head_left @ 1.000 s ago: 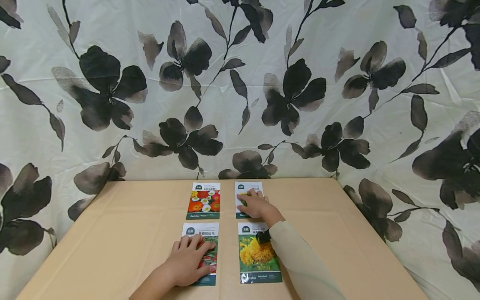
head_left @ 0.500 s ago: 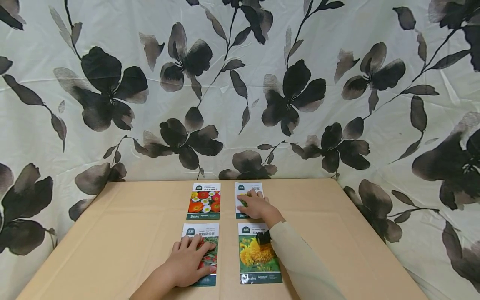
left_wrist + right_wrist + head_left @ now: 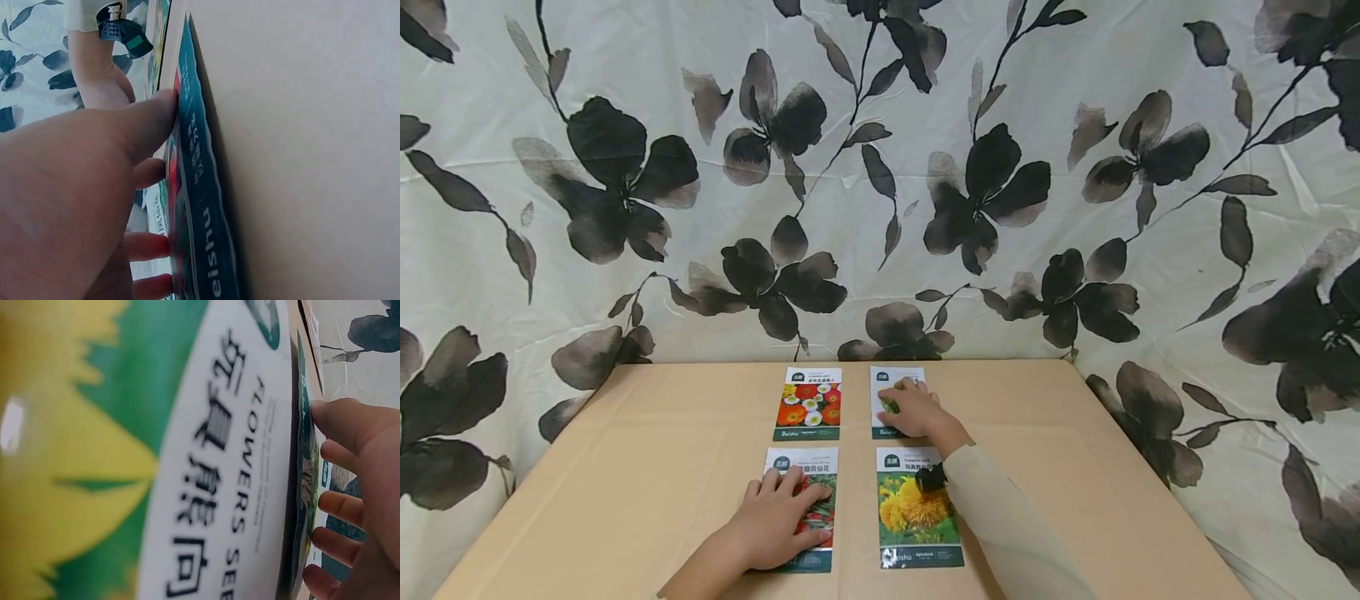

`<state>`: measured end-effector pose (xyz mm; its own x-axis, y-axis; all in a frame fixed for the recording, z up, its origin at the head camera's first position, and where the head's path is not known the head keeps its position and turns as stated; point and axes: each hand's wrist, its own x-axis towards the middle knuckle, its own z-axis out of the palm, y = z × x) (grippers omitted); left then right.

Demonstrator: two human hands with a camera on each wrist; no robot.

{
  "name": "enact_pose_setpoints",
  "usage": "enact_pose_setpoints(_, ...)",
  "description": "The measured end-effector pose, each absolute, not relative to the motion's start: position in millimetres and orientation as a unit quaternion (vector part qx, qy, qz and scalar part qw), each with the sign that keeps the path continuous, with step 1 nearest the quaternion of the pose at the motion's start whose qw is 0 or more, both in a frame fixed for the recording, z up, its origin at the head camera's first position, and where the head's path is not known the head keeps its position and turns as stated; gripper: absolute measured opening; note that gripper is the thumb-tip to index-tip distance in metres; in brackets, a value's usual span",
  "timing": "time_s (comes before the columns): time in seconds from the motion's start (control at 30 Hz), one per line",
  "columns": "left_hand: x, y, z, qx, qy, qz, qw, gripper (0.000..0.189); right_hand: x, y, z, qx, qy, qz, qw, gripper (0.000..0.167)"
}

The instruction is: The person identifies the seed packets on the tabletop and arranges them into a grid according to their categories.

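Note:
Seed packets lie flat in two rows on a cardboard-coloured table. My left hand (image 3: 771, 521) rests with spread fingers on the front-left seed packet (image 3: 808, 458), which shows red flowers. In the left wrist view the thumb and fingertips touch this packet's face, beside its dark teal band (image 3: 203, 187). At the back right, my right hand (image 3: 916, 410) lies on another seed packet (image 3: 880, 380) and covers most of its picture. In the right wrist view its fingertips touch the packet (image 3: 304, 450). Beneath the right forearm lies a yellow-flower seed packet (image 3: 917, 512).
A fourth seed packet (image 3: 808, 404) with red, orange and white flowers lies at the back left. The tabletop (image 3: 602, 492) ends at a white curtain (image 3: 865, 192) with dark flowers. A small black wrist camera (image 3: 930, 478) sits at the right cuff.
The head view has tilted up slightly, so everything sits a little lower. My right wrist has shifted a touch to the right. The left hand stays on its packet, and the packets lie as before.

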<state>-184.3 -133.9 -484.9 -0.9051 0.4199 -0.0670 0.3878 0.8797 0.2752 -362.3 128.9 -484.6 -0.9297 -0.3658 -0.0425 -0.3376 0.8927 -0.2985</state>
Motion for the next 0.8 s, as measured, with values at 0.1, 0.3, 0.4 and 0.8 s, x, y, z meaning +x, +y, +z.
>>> enact_pose_setpoints(0.1,-186.8,-134.9,-484.7,0.215,0.966,0.133,0.049,0.053,-362.6,131.5,-483.7,-0.190,0.969,-0.153,0.036,0.050)
enact_pose_setpoints(0.3,-194.1,-139.1,-482.4,0.215,0.965,0.145,0.032,0.050,-366.6,140.1,-483.3,-0.198,0.965,-0.170,0.009,0.047)
enact_pose_setpoints(0.4,-197.4,-141.5,-482.5,0.207,0.966,0.151,0.037,0.051,-367.7,146.1,-483.9,-0.205,0.962,-0.182,-0.002,0.045)
enact_pose_setpoints(0.8,-214.3,-169.5,-479.4,0.155,0.975,0.158,-0.016,0.046,-362.1,181.9,-480.5,-0.189,0.958,-0.215,-0.022,0.040)
